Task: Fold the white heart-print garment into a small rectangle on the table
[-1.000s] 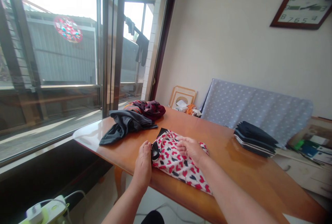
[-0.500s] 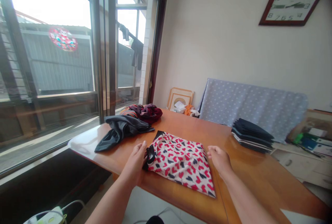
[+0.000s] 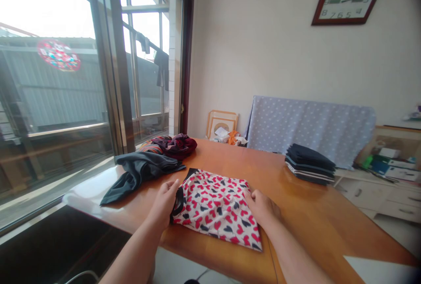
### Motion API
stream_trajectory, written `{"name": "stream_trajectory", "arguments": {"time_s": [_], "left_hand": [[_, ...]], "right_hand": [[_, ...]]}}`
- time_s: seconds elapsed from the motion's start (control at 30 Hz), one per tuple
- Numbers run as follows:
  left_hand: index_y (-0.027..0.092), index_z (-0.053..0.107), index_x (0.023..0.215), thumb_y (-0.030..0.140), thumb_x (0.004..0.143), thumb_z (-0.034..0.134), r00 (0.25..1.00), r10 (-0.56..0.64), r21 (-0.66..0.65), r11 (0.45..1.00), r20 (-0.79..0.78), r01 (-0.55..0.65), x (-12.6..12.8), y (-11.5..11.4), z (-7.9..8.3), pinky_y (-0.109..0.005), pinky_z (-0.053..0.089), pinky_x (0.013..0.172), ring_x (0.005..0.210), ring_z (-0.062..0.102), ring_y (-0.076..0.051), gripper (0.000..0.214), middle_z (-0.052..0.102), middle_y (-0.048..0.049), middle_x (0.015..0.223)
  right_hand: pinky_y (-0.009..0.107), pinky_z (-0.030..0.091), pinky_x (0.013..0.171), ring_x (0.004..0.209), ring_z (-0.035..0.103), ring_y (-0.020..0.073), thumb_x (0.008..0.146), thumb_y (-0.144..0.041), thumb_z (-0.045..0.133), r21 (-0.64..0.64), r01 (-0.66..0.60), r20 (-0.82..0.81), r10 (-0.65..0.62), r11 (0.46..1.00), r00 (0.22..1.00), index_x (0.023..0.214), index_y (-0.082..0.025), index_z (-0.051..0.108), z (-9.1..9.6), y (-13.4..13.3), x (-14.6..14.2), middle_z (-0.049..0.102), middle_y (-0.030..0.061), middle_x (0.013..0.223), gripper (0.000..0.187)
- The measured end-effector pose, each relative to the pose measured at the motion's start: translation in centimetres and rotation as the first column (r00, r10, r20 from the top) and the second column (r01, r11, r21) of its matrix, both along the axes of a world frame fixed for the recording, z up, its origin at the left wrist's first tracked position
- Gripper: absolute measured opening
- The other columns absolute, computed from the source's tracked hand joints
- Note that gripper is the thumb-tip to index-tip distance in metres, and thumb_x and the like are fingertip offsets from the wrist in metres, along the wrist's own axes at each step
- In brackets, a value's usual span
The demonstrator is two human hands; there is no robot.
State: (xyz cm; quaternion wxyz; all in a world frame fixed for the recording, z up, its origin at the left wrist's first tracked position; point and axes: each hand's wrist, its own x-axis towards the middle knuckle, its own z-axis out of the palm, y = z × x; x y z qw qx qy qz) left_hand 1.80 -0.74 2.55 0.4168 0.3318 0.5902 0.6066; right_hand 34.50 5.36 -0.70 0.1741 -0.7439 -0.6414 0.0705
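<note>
A folded white shirt [image 3: 217, 207] printed with red and dark hearts lies flat on the wooden table [image 3: 226, 152], its black neckband facing left. At that neckband my left hand [image 3: 167, 198] is closed on the edge, with the fingertips partly hidden by the thumb side. My right hand [image 3: 263, 207] has its fingers curled and pinched at the right edge of the shirt.
Left of the shirt lies a crumpled dark grey garment [image 3: 141, 170], with a maroon and striped bundle [image 3: 177, 146] behind it. A stack of folded dark clothes [image 3: 309, 163] sits at the right. The window [image 3: 59, 100] borders the left side.
My right hand has moved left from beside the shirt onto its right edge and closed there. My left hand stays at the neckband. The camera view has turned slightly right.
</note>
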Motion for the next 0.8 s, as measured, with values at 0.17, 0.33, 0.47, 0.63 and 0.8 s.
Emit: {"name": "stream_trajectory", "arguments": {"time_s": [0.17, 0.33, 0.47, 0.63, 0.8], "left_hand": [[0.019, 0.064, 0.109, 0.055, 0.086, 0.06, 0.985, 0.096, 0.067, 0.994, -0.144, -0.087, 1.1, 0.1, -0.3, -0.037, 0.055, 0.083, 0.096, 0.069, -0.028, 0.043, 0.074, -0.0086, 0.102], [0.018, 0.064, 0.106, 0.061, 0.091, 0.05, 0.948, 0.126, 0.081, 0.991, -0.291, -0.107, 1.2, 0.3, -0.4, -0.044, 0.047, 0.102, 0.113, 0.064, -0.031, 0.048, 0.071, -0.0118, 0.115], [0.018, 0.066, 0.1, 0.07, 0.094, 0.036, 0.922, 0.148, 0.062, 0.989, -0.359, -0.134, 1.0, 0.3, -0.5, -0.048, 0.045, 0.104, 0.113, 0.063, -0.033, 0.06, 0.071, -0.0141, 0.113], [0.015, 0.061, 0.119, 0.072, 0.095, 0.03, 0.961, 0.141, 0.067, 0.989, -0.236, -0.129, 0.7, 0.6, -1.2, -0.047, 0.045, 0.105, 0.117, 0.064, -0.031, 0.07, 0.069, -0.0176, 0.121], [0.017, 0.067, 0.108, 0.071, 0.088, 0.047, 0.969, 0.101, 0.052, 0.994, -0.227, -0.091, 0.7, 0.2, -0.1, -0.043, 0.051, 0.095, 0.107, 0.067, -0.032, 0.061, 0.074, -0.0133, 0.105]], "right_hand": [[0.035, 0.043, 0.07, 0.088, 0.068, 0.0274, 0.094, -0.07, 0.034, -0.019, 0.003, -0.008, -0.004, 1.0, 1.0, 0.083, -0.025, 0.064, 0.2, 0.0, -0.5, 0.074, 0.0097, 0.094, 0.055], [0.03, 0.038, 0.064, 0.083, 0.067, 0.0231, 0.095, -0.056, 0.045, 0.015, -0.012, 0.01, 0.012, 1.0, 1.0, 0.083, -0.025, 0.061, 0.0, 0.1, -0.6, 0.074, 0.0065, 0.092, 0.037], [0.03, 0.036, 0.063, 0.084, 0.067, 0.0237, 0.096, -0.05, 0.044, 0.03, 0.028, 0.026, -0.028, 0.999, 0.999, 0.086, -0.024, 0.063, -0.1, 0.2, 0.0, 0.074, 0.0084, 0.094, 0.033], [0.031, 0.037, 0.064, 0.084, 0.067, 0.0241, 0.096, -0.049, 0.043, -0.009, 0.035, 0.04, -0.034, 0.999, 0.999, 0.087, -0.025, 0.063, -0.1, 0.2, 0.5, 0.074, 0.0091, 0.095, 0.032], [0.031, 0.035, 0.063, 0.081, 0.066, 0.0235, 0.097, -0.051, 0.041, -0.003, 0.032, 0.021, -0.032, 0.999, 0.999, 0.088, -0.025, 0.062, -0.1, -0.3, 0.4, 0.073, 0.0079, 0.09, 0.035]]}}
